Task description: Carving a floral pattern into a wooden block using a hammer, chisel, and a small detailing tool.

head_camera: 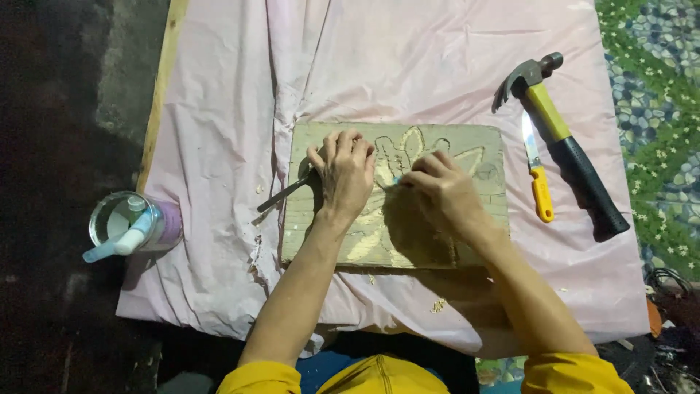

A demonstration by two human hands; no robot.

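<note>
Underneath everything, a crumpled pink plastic sheet covers my work surface, with a strip of bare wood edge showing along its left side. On the sheet lies the wooden carving board, flat, with a flower-like outline cut into its pale face; fresh shavings sit around its lower edge. To the right of the board, well apart from my hands, rests a claw hammer with a yellow and black handle, and just beside it, between hammer and board, a small knife with a yellow handle. Off the sheet's left edge stands a clear tumbler with a pale straw lid. My left hand presses down on the board's upper left part, fingers curled together over a thin dark metal tool whose shaft pokes out to the left over the board's edge. My right hand is closed around a small carving tool; only a bluish tip shows, touching the carved lines at the board's middle.
</note>
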